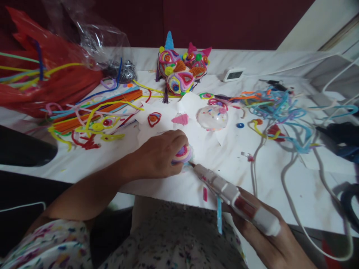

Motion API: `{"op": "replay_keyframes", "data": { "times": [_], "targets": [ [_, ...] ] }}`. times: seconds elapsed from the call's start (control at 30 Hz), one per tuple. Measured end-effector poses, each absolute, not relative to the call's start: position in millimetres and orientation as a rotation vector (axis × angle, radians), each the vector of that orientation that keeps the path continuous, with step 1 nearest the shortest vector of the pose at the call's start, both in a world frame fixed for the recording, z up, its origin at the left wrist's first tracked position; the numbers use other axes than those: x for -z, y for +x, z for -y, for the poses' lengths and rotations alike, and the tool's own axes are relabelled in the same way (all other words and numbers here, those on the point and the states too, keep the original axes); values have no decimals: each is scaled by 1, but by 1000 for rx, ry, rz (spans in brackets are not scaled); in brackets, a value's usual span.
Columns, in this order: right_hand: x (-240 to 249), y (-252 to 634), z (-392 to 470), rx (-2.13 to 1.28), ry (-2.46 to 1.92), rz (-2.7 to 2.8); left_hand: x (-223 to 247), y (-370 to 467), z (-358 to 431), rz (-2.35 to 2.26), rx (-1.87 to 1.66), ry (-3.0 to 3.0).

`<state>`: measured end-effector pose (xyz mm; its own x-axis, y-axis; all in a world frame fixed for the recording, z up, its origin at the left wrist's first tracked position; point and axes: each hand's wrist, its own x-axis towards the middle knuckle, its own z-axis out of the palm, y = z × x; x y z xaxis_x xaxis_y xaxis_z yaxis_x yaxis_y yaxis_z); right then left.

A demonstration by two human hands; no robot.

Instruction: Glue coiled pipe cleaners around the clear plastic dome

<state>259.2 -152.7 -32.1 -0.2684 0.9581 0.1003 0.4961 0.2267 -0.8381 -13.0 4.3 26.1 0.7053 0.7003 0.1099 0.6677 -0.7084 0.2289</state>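
Note:
My left hand (161, 154) is closed around a small round piece of coiled pink, purple and white strands (183, 155) on white paper near the table's front edge. My right hand (260, 228) grips a white glue gun (224, 186) from the lower right. The gun's dark tip points at the right side of the coiled piece, touching it or very close. Beyond my left hand lie a pink fuzzy triangle (181, 119) and a red eye-shaped piece (154, 119). A clear dome with coloured dots (212, 118) rests on the paper to their right.
Decorated colourful heads (179, 82) stand at the back. Pipe cleaners (98, 112) and a red plastic bag (64, 74) spread over the left. Tangled blue strands (276, 104) and a looping white cable (288, 198) lie at right. A small white display (233, 75) stands behind.

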Motion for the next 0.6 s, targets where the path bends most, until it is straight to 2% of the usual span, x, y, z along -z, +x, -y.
{"op": "replay_keyframes", "data": {
  "times": [0.6],
  "targets": [
    [35,264,157,-934,-1389,1940,-26,-13,-4,-1117,-282,2737]
  ]
}}
